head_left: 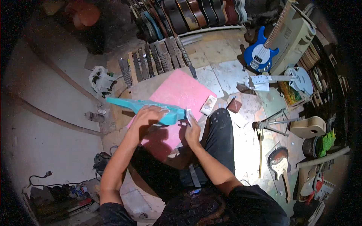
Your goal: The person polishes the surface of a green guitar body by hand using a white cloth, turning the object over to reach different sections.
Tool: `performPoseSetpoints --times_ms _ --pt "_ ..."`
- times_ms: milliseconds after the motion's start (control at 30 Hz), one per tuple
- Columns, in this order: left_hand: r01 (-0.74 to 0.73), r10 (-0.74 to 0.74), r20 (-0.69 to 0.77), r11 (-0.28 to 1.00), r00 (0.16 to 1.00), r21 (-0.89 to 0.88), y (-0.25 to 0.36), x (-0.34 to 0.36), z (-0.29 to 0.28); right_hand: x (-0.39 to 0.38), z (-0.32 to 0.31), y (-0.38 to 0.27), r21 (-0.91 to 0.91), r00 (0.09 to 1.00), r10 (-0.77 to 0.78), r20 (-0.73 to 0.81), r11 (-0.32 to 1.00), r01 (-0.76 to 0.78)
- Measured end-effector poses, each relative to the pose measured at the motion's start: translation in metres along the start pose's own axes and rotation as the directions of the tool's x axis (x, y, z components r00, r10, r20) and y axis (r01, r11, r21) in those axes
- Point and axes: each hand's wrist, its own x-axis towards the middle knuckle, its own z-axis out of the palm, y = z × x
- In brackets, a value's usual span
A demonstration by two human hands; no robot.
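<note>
A turquoise guitar body (171, 117) is held tilted on edge over a pink board (181, 88), its long tapered end pointing left. My left hand (149, 116) wraps over its upper side, where whitish dust shows. At its right end, my right hand (193, 132) pinches a folded pale sheet (190, 117) against or close beside the edge; contact cannot be made out. A dark piece shows next to these fingers. On the board's right corner lies a white pad with a toothed edge (208, 105), and beyond it a brown folded piece (234, 105).
Guitar necks (154, 60) lie in a row ahead, with guitar bodies (192, 15) standing behind. A blue bass guitar (259, 56) leans at far right. Right of my knee stand a metal stand (273, 122) and a pale acoustic body (309, 127). A bottle (94, 117) lies left.
</note>
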Motion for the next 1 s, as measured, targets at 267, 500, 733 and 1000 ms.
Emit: performPoseSetpoints --times_ms 267,500,733,1000 --pt "0.123 -0.191 -0.345 0.970 0.919 -0.209 0.024 -0.007 -0.064 0.059 -0.034 -0.142 -0.377 0.878 -0.472 0.080 0.801 0.465" --pt "0.278 -0.421 -0.379 0.883 0.824 -0.377 0.052 -0.019 -0.039 0.064 -0.049 -0.214 -0.644 0.879 -0.276 0.389 0.600 0.474" --pt "0.275 -0.460 -0.320 0.831 0.828 -0.485 0.052 -0.018 -0.015 0.027 -0.039 -0.174 -0.304 0.835 -0.326 0.444 0.822 0.482" --pt "0.350 -0.461 -0.323 0.871 0.826 -0.346 0.068 -0.008 -0.024 0.042 -0.054 -0.179 -0.444 0.890 -0.151 0.429 0.823 0.354"
